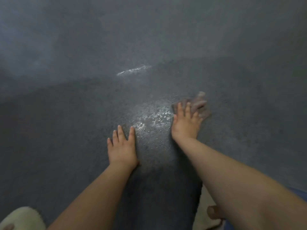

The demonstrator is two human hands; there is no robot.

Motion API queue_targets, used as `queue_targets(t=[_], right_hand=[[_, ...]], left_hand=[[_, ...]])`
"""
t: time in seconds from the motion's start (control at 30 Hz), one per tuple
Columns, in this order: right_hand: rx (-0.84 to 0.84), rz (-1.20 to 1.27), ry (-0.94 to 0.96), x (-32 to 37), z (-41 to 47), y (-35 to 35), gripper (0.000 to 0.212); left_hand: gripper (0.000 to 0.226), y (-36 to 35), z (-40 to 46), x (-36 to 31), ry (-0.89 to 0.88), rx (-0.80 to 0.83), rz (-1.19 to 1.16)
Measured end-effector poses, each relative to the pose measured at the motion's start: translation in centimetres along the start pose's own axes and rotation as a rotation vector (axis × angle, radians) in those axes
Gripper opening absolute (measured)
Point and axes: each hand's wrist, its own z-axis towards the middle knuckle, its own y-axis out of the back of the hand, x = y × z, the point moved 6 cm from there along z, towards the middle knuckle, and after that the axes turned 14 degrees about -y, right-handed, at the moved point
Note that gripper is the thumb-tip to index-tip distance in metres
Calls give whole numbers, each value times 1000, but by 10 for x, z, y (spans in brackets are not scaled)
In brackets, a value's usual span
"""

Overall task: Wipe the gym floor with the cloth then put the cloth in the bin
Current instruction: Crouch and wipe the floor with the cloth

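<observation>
- The left hand point(122, 147) lies flat on the speckled grey gym floor point(66, 113), fingers point(120, 133) straight and slightly spread, grasping nothing.
- The right hand point(186, 122) reaches further ahead and presses down on the cloth point(201, 104), a pale, thin, blurred piece spread under it on the floor; its fingers look spread over the cloth, but blur keeps me from telling whether they curl into it.
- Between the two hands a wet patch point(152, 118) glistens on the floor.
- Further out, a thin white streak point(132, 70) shines on the floor.
- Fluffy pale slippers point(21, 218) show at the bottom edge, left and right of the arms.
</observation>
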Motion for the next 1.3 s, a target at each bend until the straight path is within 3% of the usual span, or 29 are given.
queue_targets(t=[0.17,0.27,0.37,0.47,0.53,0.63,0.7,0.9,1.03,1.17,1.23,1.3], right_hand=[[143,-277,742,71,-106,-50,52],[80,-345,1034,62,-107,-54,52],[-45,-389,973,42,-54,-39,54],[-129,-278,520,17,10,-7,68],[-88,-199,226,9,33,3,67],[-35,-87,66,37,30,9,60],[-44,-132,147,69,15,2,60],[1,-333,739,145,-87,-45,59],[77,-372,1114,130,-152,-78,54],[69,-440,1364,84,-140,-77,46],[7,-408,1365,75,-113,-61,48],[-70,-344,1158,80,-72,-41,52]], left_hand=[[118,-15,-16,22,78,-27,-24],[120,-23,-23,32,110,-32,-48],[122,-26,-28,38,111,-34,-100],[125,-28,-31,44,113,-38,-131],[127,-30,-32,51,122,-39,-158],[125,-32,-33,62,128,-47,-187],[123,-33,-34,71,140,-64,-198],[123,-36,-43,96,256,-90,-219],[125,-40,-48,109,284,-58,-225],[121,-41,-49,112,245,-16,-164],[121,-41,-48,113,248,-24,-165],[121,-41,-48,114,251,-29,-174]])
